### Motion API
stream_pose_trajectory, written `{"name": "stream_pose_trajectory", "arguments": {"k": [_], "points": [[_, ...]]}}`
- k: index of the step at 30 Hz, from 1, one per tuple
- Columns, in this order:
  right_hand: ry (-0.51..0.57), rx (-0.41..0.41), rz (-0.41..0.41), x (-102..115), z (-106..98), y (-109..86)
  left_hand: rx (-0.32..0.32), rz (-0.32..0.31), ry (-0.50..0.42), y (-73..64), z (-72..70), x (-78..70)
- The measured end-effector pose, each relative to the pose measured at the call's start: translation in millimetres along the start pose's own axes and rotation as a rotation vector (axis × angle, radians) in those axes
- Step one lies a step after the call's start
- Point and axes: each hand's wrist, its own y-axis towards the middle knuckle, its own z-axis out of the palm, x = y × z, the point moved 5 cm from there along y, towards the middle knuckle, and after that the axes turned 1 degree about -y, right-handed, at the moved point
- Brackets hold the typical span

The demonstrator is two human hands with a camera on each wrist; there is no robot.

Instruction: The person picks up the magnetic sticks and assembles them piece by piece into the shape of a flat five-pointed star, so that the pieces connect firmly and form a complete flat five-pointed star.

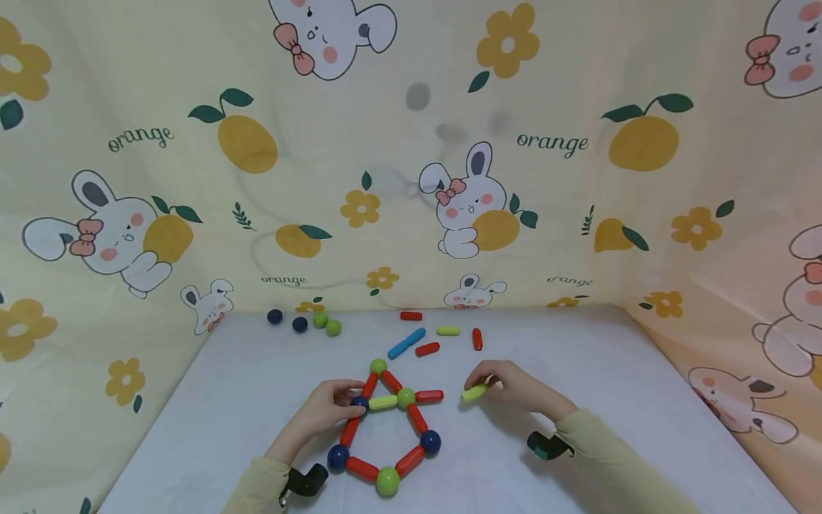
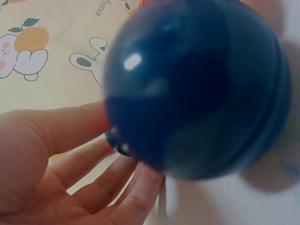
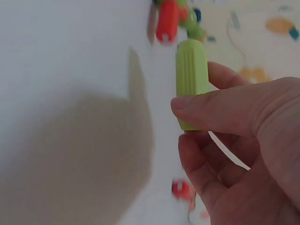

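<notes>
While pinching a blue ball [image 1: 361,402] in the left hand's grip [image 1: 326,407], likewise pinching a light-green rod [image 1: 474,393] in the right hand's grip [image 1: 511,389], right of the frame [image 1: 383,402]. Already double-looped, but seemingly unfinished at the jutting red rod [image 1: 429,395], with loose rods [image 1: 427,349] farther off.

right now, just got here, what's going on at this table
A person is working with a figure of joined rods and balls on a white table. The left hand holds a dark blue ball on the figure's left side. The right hand pinches a light green rod, apart from the figure. A red rod sticks out toward that hand, no ball on its far end. Loose balls and loose rods lie farther back.
</notes>
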Motion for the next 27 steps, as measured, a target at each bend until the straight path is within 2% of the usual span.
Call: {"name": "stream_pose_trajectory", "arguments": {"k": [5,14,19,27], "points": [[0.003,0.084,-0.053,19.9,25.0,8.0,0.005,0.003,-0.006,-0.3,-0.1,0.6],[0.018,0.161,-0.037,37.0,49.8,14.2,0.003,-0.003,-0.011,0.0,0.2,0.4],[0.029,0.145,-0.019,37.0,54.0,14.5,-0.002,0.004,-0.014,-0.5,0.2,0.0],[0.056,0.038,0.045,34.9,45.0,8.1,0.020,0.004,0.002,2.9,-1.6,-2.1]]}}
